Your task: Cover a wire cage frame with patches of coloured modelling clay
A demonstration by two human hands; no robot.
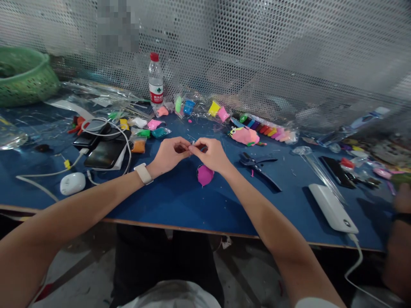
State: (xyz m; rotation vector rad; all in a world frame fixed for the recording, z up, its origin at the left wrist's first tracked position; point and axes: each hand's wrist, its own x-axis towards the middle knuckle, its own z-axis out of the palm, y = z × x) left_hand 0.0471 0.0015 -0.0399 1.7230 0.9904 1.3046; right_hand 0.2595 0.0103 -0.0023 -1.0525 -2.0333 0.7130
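Observation:
My left hand (pixel 171 155) and my right hand (pixel 210 154) meet fingertip to fingertip above the blue table. Both are closed in a pinch, and whatever lies between the fingers is too small to make out. Just below my right hand a round magenta clay piece (pixel 205 175) with a dark edge rests on the table. To the right lie dark-handled pliers (pixel 261 169), with a pink scrap beside them. Farther back sits a pink clay figure (pixel 244 135) with yellow and green parts. An orange clay packet (pixel 138 146) is left of my left hand.
A water bottle (pixel 156 81) stands at the back before a perforated metal screen. Left are a green basket (pixel 28 81), a black phone (pixel 105 150), cables and a white case (pixel 72 184). At right lie a white power bank (pixel 332 208) and another person's arm (pixel 400 239).

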